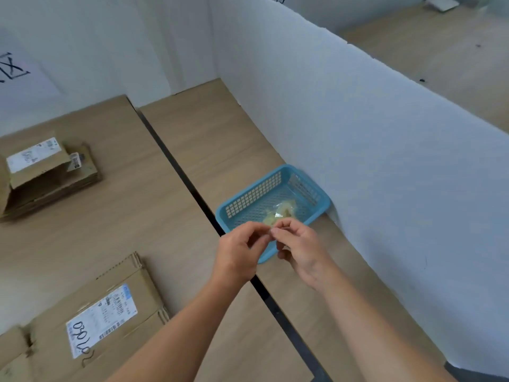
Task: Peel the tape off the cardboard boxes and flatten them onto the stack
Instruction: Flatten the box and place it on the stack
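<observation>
Two light wood-grain tabletops, the left tabletop (124, 216) and the right tabletop (214, 139), stand side by side with a narrow dark gap (176, 166) running between them. A tall white partition panel (371, 161) borders the right one along its far edge. A plain white wall (110, 37) closes the back, bearing a white sheet with black marks (16, 70). Beyond the partition lies another pale wood-grain surface (440, 64). The light is soft and even.

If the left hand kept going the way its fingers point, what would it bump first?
Probably the right hand: the left hand points at its fingers, almost touching, above the blue basket. Depth is unclear.
</observation>
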